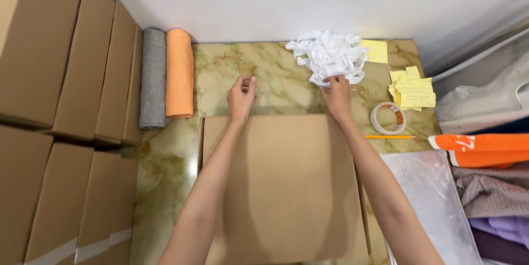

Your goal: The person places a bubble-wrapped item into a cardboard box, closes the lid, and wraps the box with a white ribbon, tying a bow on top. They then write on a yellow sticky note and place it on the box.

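Head view: left hand [241,98] beyond far edge of flat cardboard box [284,185], fingertips pinched shut on thin white strip [249,79], barely visible. Right hand [336,95] closed into pile of white strips [329,55] on marble table [220,69]. Tape roll [388,118], pencil [390,137], yellow notes [412,92] to right.

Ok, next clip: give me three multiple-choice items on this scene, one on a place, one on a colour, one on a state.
1. Where is the right hand?
A. on the pile of white strips
B. on the tape roll
C. on the pencil

2. What colours are the two fabric rolls by the stacked boxes?
A. blue and green
B. grey and orange
C. both white

3. How does the large cardboard sheet lie?
A. rolled up
B. standing on edge
C. flat on the marbled table

Answers: 1 A, fingers touch the strips; 2 B, both rolls show side by side; 3 C, the forearms pass above it.
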